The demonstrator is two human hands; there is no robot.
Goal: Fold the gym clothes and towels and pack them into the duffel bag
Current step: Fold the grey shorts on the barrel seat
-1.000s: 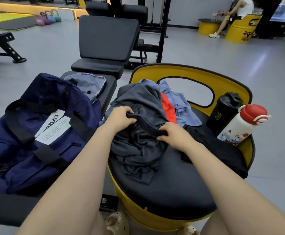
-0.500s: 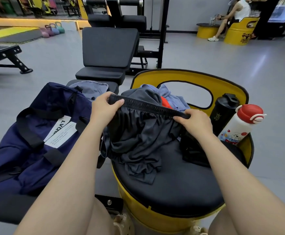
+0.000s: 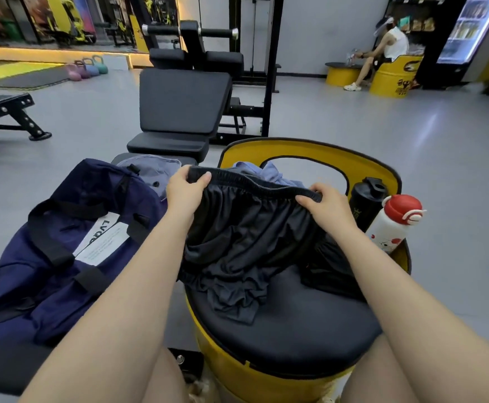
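Higher now than a second ago, the dark grey gym shorts with the black elastic waistband [image 3: 246, 228] hang stretched between my hands above the round black cushion of the yellow barrel seat [image 3: 295, 324]. My left hand [image 3: 183, 193] pinches one end of the waistband, thumb on top, fingers curled behind. My right hand [image 3: 326, 207] grips the other end the same way (both arms reach forward, wrists raised). The shorts' legs trail down onto the seat cushion. Behind the shorts, against the seat's back, lies a light blue crumpled garment [image 3: 269, 173]. Left of the seat sits the navy fabric duffel bag with black straps [image 3: 48, 257]. At the seat's right edge stand a black shaker bottle [image 3: 366, 203] and a white bottle with a red cap [image 3: 394, 225].
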